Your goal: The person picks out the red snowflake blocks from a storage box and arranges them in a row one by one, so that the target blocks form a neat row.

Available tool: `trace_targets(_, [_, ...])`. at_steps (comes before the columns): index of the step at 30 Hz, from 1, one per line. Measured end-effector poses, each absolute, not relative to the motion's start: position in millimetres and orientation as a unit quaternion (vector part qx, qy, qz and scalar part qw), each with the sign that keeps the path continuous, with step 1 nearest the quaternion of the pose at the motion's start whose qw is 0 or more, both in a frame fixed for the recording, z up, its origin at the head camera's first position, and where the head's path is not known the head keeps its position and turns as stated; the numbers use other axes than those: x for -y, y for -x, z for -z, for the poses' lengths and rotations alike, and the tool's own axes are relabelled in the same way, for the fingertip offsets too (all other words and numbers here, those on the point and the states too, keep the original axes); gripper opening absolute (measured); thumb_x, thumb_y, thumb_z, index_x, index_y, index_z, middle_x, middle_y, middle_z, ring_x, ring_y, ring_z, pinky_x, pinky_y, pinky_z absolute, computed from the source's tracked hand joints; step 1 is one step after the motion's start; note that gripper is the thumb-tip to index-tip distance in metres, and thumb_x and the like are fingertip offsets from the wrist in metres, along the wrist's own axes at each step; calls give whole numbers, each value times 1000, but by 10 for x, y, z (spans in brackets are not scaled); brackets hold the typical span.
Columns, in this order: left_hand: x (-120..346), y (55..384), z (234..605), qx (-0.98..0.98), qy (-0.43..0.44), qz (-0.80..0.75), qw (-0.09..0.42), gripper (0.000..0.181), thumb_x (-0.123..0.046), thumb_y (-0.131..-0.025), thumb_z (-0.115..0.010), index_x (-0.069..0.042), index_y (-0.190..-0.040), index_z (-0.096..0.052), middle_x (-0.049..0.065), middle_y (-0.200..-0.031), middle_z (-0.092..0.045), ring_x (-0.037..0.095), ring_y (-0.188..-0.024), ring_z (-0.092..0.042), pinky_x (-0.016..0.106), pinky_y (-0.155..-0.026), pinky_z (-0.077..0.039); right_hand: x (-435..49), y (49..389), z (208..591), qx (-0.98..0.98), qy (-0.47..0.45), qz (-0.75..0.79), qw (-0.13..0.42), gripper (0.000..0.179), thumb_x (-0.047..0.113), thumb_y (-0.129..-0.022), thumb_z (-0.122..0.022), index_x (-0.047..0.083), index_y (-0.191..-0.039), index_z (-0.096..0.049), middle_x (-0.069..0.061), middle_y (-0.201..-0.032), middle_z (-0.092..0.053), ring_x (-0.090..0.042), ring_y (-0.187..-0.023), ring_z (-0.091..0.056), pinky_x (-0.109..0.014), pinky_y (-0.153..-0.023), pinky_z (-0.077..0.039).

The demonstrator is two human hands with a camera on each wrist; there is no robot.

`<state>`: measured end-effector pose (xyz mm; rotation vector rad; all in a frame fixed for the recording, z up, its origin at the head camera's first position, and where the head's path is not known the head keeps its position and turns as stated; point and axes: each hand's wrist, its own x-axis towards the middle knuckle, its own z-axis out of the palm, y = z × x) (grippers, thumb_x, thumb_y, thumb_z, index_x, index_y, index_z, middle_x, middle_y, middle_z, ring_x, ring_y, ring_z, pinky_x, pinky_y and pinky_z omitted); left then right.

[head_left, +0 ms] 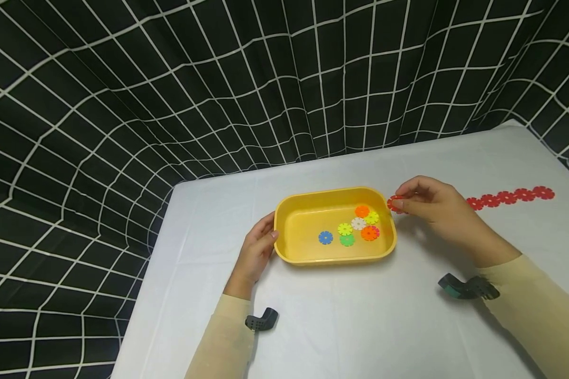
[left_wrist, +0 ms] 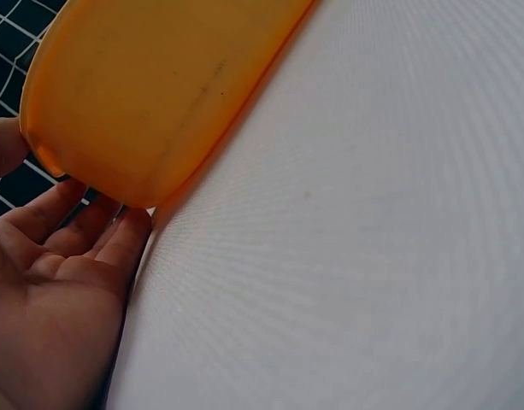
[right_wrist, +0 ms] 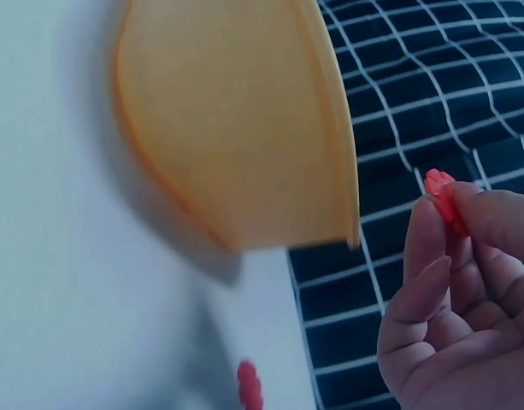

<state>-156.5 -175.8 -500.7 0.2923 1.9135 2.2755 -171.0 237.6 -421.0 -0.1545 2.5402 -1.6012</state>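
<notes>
A yellow plastic tub (head_left: 308,198) sits on the white cloth with several notched discs inside: a blue disc (head_left: 325,238), a green disc (head_left: 347,240), yellow ones, a white one and orange ones. At its left end my left hand (head_left: 256,247) holds the rim, thumb over the edge and fingers against the outer wall (left_wrist: 150,111). Just off the right end, my right hand (head_left: 429,202) pinches a red notched disc (right_wrist: 444,198) between thumb and forefinger. Farther right lies a row of several red discs (head_left: 507,198), overlapping or joined edge to edge.
White cloth (head_left: 360,316) covers the table. A black curtain with a white grid (head_left: 218,79) hangs behind and at the left. Dark devices are strapped at my left wrist (head_left: 262,319) and right wrist (head_left: 468,287).
</notes>
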Motion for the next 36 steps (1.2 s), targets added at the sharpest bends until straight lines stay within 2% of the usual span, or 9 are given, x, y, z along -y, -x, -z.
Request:
trace_targets(9, [1749,1557,4991,-638,-98,-760,74,53,-2,-110,-51,5,-162,-43,20,-166,-45,35,-152,-44,40,-120,-42,-2725,1675,4285,-855,14,516,56,42,39,-108,-71,13,-140,-64,-8,-121,-74,-27,-106,-67,-24,-83,-61])
trace_targets(18, [1758,1562,5009,-638,-101,-760,73,53,-2,-109,-51,7,-161,-43,23,-165,-45,37,-152,-43,40,-121,-42,-3092,1736,4381,-857,-41,512,35,53,48,-105,-72,14,-144,-58,15,-114,-71,-22,-108,-62,-18,-78,-58])
trace_targets(24, [1751,1557,4997,-639,-102,-759,75,54,-3,-109,-51,7,-162,-42,22,-165,-45,35,-153,-43,40,-121,-41,-3336,1773,4495,-861,-81,501,10,54,51,-105,-69,15,-145,-63,17,-115,-70,-15,-104,-64,-14,-76,-54])
trace_targets(28, [1744,1554,4988,-637,-100,-761,74,54,-2,-109,-51,6,-162,-43,21,-165,-46,34,-152,-45,40,-121,-42,-3481,1803,4562,-848,-110,518,-14,49,48,-105,-71,18,-143,-65,19,-112,-71,-8,-96,-68,-11,-75,-54])
trace_targets(31, [1745,1560,4991,-634,-98,-764,73,54,-2,-108,-51,7,-161,-43,22,-164,-46,35,-152,-44,41,-121,-42,-3585,1828,4617,-836,-132,531,-33,38,44,-104,-74,24,-135,-66,22,-103,-72,-5,-88,-70,-10,-72,-55])
trace_targets(36, [1748,1562,4991,-631,-95,-766,76,56,-3,-108,-53,8,-161,-42,24,-165,-45,36,-153,-42,41,-122,-41,-3781,1828,4714,-822,-162,544,-45,26,41,-106,-70,32,-129,-63,22,-104,-70,0,-88,-68,-8,-72,-54])
